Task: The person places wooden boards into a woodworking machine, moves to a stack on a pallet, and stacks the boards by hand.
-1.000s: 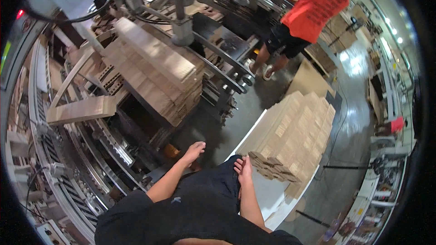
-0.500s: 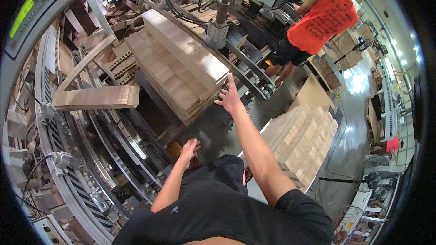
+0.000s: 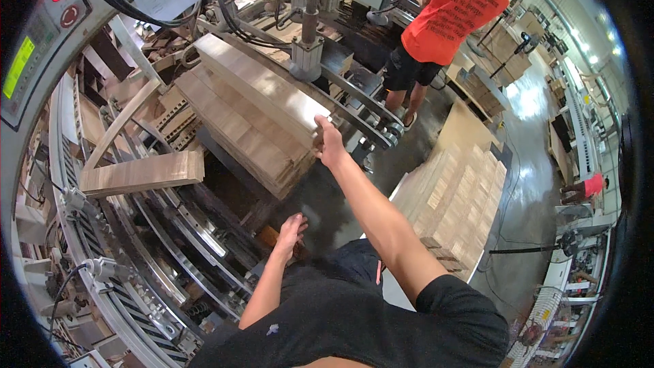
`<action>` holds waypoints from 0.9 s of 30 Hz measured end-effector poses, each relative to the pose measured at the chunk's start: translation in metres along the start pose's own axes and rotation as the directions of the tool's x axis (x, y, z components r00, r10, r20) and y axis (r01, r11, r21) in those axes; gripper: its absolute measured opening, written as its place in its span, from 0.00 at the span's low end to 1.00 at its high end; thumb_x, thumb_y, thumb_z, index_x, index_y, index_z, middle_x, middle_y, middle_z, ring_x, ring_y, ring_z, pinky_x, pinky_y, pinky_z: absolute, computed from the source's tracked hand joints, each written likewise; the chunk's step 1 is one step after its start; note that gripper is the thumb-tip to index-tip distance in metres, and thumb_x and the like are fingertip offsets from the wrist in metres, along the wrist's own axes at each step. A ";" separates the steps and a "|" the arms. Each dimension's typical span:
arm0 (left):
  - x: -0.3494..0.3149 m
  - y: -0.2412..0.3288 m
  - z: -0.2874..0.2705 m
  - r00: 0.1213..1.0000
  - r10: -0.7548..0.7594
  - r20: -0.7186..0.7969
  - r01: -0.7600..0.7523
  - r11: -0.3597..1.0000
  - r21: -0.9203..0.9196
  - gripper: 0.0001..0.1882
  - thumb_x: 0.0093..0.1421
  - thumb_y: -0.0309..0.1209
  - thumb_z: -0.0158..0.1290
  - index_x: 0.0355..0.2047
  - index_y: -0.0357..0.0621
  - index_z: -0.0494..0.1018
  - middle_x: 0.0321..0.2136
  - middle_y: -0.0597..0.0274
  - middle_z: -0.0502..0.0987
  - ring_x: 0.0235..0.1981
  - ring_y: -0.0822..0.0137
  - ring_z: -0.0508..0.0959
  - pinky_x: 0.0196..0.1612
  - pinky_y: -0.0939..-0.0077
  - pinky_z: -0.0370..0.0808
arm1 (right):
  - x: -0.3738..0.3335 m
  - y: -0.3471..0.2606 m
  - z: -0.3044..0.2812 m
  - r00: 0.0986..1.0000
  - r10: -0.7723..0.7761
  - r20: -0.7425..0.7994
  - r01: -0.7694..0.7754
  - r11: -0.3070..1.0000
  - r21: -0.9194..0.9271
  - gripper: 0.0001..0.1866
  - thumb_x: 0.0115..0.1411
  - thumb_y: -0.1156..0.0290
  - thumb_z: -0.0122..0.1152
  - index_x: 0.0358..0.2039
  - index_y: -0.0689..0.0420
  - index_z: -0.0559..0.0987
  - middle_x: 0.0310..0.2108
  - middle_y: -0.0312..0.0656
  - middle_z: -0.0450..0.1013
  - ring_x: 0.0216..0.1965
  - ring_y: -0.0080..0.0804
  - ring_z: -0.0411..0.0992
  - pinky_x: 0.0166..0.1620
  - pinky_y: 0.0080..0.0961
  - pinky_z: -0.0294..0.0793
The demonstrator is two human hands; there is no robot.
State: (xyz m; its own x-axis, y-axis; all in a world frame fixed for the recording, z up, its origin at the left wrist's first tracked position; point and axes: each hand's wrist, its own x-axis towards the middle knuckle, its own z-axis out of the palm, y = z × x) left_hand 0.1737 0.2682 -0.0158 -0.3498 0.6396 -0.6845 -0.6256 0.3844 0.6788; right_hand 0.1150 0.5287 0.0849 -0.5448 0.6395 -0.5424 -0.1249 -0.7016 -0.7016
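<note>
A tall stack of light brown wooden boards [image 3: 238,126] stands ahead of me, with a glossy-topped wooden board [image 3: 262,85] lying along its far right side. My right hand [image 3: 328,143] reaches out to the near end of that board, its fingers bent around the end. Nearer my body, my left hand [image 3: 291,235] hangs in the air, fingers loosely bent and apart, with nothing in it. Left of the stack, a short bundle of wooden strips [image 3: 143,173] rests across the machine's rails.
Metal rails [image 3: 160,232] curve along my left, below a control panel [image 3: 30,61] with a lit red lamp. A press cylinder [image 3: 306,58] rises behind the stack. More stacked wood [image 3: 456,197] sits at my right. A person in an orange shirt [image 3: 453,13] stands beyond.
My right hand has gone from stretched fingers beside the board's end to bent fingers on it. My left hand stays free. The view has shifted slightly, and a red panel lamp now shows.
</note>
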 end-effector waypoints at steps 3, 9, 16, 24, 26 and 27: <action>0.000 0.012 -0.002 0.999 0.039 -0.004 -0.039 0.999 -0.001 0.36 0.70 0.53 0.40 0.69 0.40 0.53 0.65 0.53 0.62 0.66 0.55 0.63 0.66 0.51 0.58 | -0.018 -0.006 -0.019 0.996 0.045 -0.078 -0.057 0.987 -0.150 0.21 0.52 0.46 0.67 0.35 0.47 0.72 0.30 0.35 0.66 0.30 0.30 0.64 0.35 0.34 0.60; 0.013 0.019 -0.009 0.996 0.084 -0.030 -0.085 0.995 -0.059 0.36 0.71 0.53 0.39 0.68 0.40 0.53 0.63 0.52 0.65 0.63 0.56 0.65 0.64 0.52 0.60 | -0.085 0.008 -0.096 0.996 0.045 -0.083 -0.062 0.976 -0.210 0.38 0.54 0.40 0.61 0.59 0.49 0.68 0.53 0.45 0.68 0.49 0.38 0.66 0.49 0.38 0.63; 0.037 0.077 -0.011 0.972 0.232 -0.037 -0.235 0.955 -0.179 0.38 0.67 0.57 0.43 0.65 0.39 0.58 0.63 0.49 0.66 0.65 0.53 0.64 0.63 0.51 0.61 | -0.220 0.038 -0.207 0.953 -0.029 -0.302 0.020 0.999 -0.032 0.30 0.55 0.46 0.59 0.56 0.43 0.71 0.52 0.36 0.71 0.53 0.34 0.66 0.54 0.48 0.59; 0.060 0.136 0.027 0.988 0.154 0.003 -0.143 0.920 -0.366 0.41 0.59 0.69 0.46 0.59 0.48 0.64 0.52 0.61 0.69 0.52 0.59 0.70 0.56 0.56 0.67 | -0.316 0.042 -0.231 0.790 -0.143 -0.596 0.246 0.965 0.094 0.19 0.62 0.54 0.58 0.47 0.53 0.71 0.28 0.32 0.71 0.20 0.21 0.70 0.13 0.14 0.63; 0.069 0.147 0.048 0.987 0.163 0.000 -0.153 0.922 -0.355 0.47 0.56 0.71 0.46 0.63 0.48 0.61 0.58 0.56 0.66 0.59 0.55 0.67 0.61 0.52 0.64 | -0.333 0.053 -0.246 0.759 -0.212 -0.616 0.328 0.941 0.079 0.21 0.62 0.56 0.60 0.50 0.54 0.71 0.33 0.33 0.73 0.30 0.21 0.74 0.25 0.15 0.72; 0.063 0.152 0.066 0.978 0.208 -0.018 -0.204 0.932 -0.299 0.48 0.56 0.70 0.46 0.65 0.47 0.59 0.61 0.53 0.64 0.61 0.53 0.65 0.63 0.51 0.61 | -0.331 0.064 -0.251 0.718 -0.209 -0.664 0.372 0.921 0.112 0.21 0.62 0.56 0.60 0.50 0.54 0.71 0.33 0.33 0.73 0.30 0.21 0.74 0.25 0.15 0.72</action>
State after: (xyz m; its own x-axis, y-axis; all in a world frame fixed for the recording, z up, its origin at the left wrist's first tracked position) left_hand 0.1025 0.4116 0.0621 -0.4851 0.6933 -0.5330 -0.7201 0.0292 0.6933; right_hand 0.4953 0.3509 0.1032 0.1856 0.8148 -0.5493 -0.4104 -0.4436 -0.7967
